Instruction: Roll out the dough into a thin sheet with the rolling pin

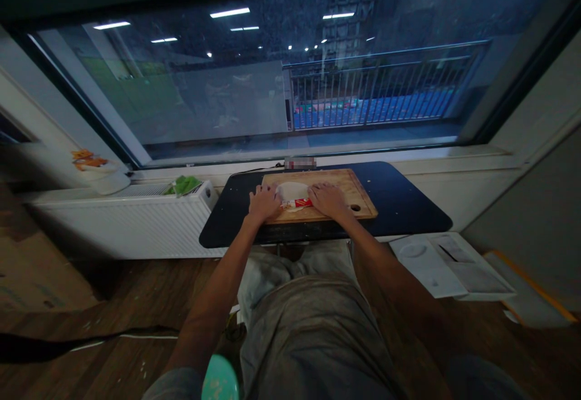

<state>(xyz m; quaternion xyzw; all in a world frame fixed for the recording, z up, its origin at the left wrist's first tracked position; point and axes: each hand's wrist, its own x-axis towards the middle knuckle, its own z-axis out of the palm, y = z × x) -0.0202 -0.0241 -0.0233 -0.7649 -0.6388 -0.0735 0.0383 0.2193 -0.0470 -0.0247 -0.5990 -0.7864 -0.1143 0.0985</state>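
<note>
On the wooden cutting board (358, 189) lies a flat, pale sheet of dough (293, 190). Across its near part runs a rolling pin (297, 204) with a red-and-white label around its middle. My left hand (265, 203) is over the pin's left end, palm down, fingers bent forward. Over the right end lies my right hand (327, 199), its fingers pointing inward and away from me. Both palms cover the pin's ends, so the grip underneath is hidden.
The board rests on a dark tabletop (408, 212) below a wide window. A white radiator (122, 224) with a green leafy bundle (184, 185) on top stands at left. Open white packaging (449, 264) is low at right; a turquoise stool (220, 379) is below.
</note>
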